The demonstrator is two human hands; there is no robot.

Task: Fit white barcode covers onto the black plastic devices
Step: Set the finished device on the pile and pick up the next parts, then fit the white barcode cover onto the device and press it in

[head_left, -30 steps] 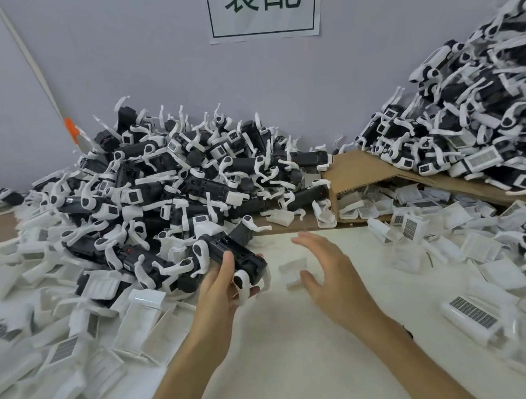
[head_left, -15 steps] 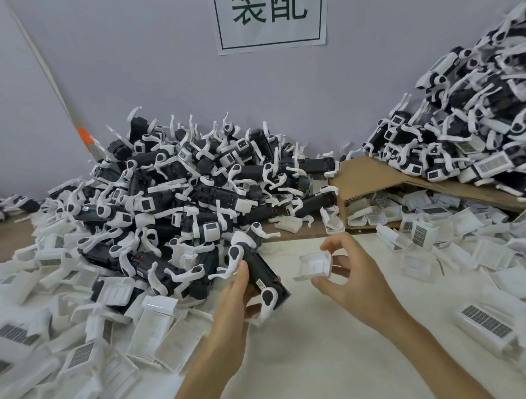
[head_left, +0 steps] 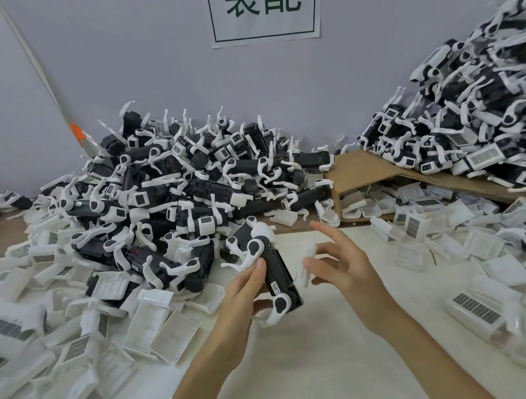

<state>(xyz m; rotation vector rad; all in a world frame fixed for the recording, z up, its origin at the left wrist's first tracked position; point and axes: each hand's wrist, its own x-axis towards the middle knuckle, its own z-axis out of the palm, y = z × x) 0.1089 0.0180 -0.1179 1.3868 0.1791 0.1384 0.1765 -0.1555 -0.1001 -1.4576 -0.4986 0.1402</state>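
Observation:
My left hand (head_left: 244, 293) grips a black plastic device (head_left: 277, 269) with white clips above the white table (head_left: 308, 363). The device is tilted, its far end pointing toward the pile. My right hand (head_left: 344, 266) is just to the right of it. It pinches a white barcode cover (head_left: 307, 265) between thumb and fingers, with the index finger stretched out. The cover is blurred and sits close beside the device's right side; I cannot tell whether they touch.
A big heap of black devices (head_left: 180, 188) rises behind my left hand. A second heap (head_left: 463, 115) lies on a cardboard sheet (head_left: 366, 170) at the right. Loose white covers (head_left: 80, 328) spread over the left, more covers (head_left: 438, 246) over the right.
My right hand took a white cover off the table and brought it beside the device. My left hand lifted the device out of the heap and turned it more lengthwise.

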